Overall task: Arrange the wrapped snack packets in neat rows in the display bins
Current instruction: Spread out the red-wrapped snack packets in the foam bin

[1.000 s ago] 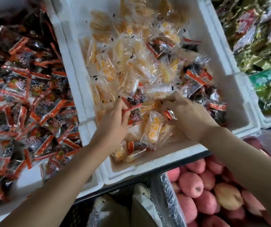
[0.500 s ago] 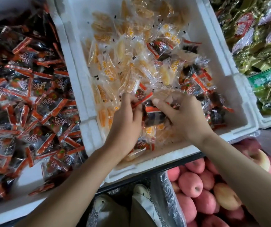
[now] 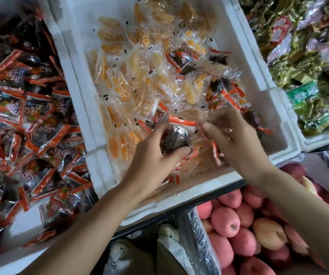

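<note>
My left hand [image 3: 151,155] is clamped, thumb and fingers, on a dark red-striped packet [image 3: 176,135] lifted just above the heap near the front of the middle white foam bin [image 3: 278,108]; my right hand [image 3: 237,139] sits just beside it with fingers curled into the clear wrappers, though I cannot tell whether it grips anything. Around them lie yellow packets [image 3: 120,86] mixed with more dark ones. The left bin [image 3: 20,231] holds dark red-striped packets, the right bin [image 3: 318,135] green-gold ones, and peaches [image 3: 225,221] sit below.
</note>
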The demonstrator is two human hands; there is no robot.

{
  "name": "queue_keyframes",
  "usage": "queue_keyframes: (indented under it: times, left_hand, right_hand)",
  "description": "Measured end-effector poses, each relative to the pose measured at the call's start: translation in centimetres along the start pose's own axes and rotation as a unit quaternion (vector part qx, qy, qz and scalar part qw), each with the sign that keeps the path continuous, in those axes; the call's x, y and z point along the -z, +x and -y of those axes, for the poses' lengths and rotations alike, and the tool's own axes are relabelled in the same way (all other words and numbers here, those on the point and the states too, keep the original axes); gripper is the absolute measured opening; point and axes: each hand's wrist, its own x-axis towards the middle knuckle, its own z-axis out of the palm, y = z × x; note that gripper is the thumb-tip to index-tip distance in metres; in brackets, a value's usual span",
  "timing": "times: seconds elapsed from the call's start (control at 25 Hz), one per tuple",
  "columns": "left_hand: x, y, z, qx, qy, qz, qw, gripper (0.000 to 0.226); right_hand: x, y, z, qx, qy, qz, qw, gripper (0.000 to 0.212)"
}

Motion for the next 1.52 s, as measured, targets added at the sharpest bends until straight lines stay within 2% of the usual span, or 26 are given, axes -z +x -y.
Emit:
queue_keyframes:
  times: [0.04,0.12,0.2,0.24,0.32,0.4,0.56,0.64,0.76,0.88,0.96,1.04,1.12,1.28,1.52]
  left_hand:
    - [-0.1,0.4,-0.1,0.005,0.001,0.006,1.000,0.040]
    - [-0.5,1.0,-0.3,0.010,0.001,0.016,1.000,0.040]
    - [-1.4,1.8,-0.5,0.015,0.015,0.015,1.000,0.039]
    - [-1.8,2.1,-0.6,0.018,0.020,0.012,1.000,0.040]
    - [-2.5,2.8,-0.7,0.021,0.033,0.007,0.999,0.043]
    - [-3.3,3.4,-0.8,0.022,0.053,0.000,0.998,0.042]
    - [-4.7,4.5,-0.7,0.033,0.082,-0.010,0.996,0.040]
    - [-5.3,5.0,-0.8,0.040,0.097,-0.015,0.994,0.048]
    - [-6.1,5.6,-0.8,0.055,0.109,-0.024,0.992,0.054]
    - [-6.4,6.1,-0.8,0.070,0.109,-0.026,0.991,0.057]
    - [-6.3,6.1,-0.8,0.071,0.106,-0.024,0.992,0.057]
    - [-6.3,6.0,-0.9,0.063,0.105,-0.021,0.992,0.056]
    - [-6.3,5.9,-1.0,0.059,0.104,-0.018,0.993,0.054]
    - [-6.3,6.0,-0.9,0.061,0.105,-0.015,0.993,0.053]
    - [-6.2,5.7,-1.1,0.068,0.100,-0.011,0.993,0.054]
  right_hand:
    - [1.1,0.3,-1.7,0.021,-0.102,-0.018,0.994,0.039]
    - [3.0,1.2,-4.6,-0.014,-0.263,0.024,0.964,0.080]
    - [3.7,1.9,-5.9,-0.096,-0.323,0.097,0.937,0.107]
    - [3.6,2.1,-6.2,-0.110,-0.339,0.115,0.927,0.111]
    - [3.6,2.2,-6.4,-0.088,-0.346,0.089,0.930,0.104]
    - [3.7,2.4,-6.5,-0.054,-0.340,0.039,0.938,0.081]
    - [4.6,3.1,-7.9,-0.036,-0.309,-0.008,0.950,0.040]
    - [5.4,2.9,-8.0,-0.038,-0.242,-0.037,0.969,0.037]
    - [5.8,2.5,-6.9,-0.043,-0.085,-0.120,0.988,0.037]
    - [4.8,2.9,-6.0,-0.056,-0.010,-0.086,0.995,0.048]
    - [4.5,3.5,-6.7,-0.117,-0.063,-0.020,0.991,0.061]
    - [4.5,3.6,-7.5,-0.183,-0.153,0.044,0.970,0.073]
    - [4.6,3.3,-7.7,-0.198,-0.218,0.055,0.954,0.072]
    - [4.7,2.4,-7.9,-0.153,-0.344,0.074,0.923,0.058]
    - [7.3,1.7,-7.0,-0.080,-0.313,0.053,0.945,0.040]
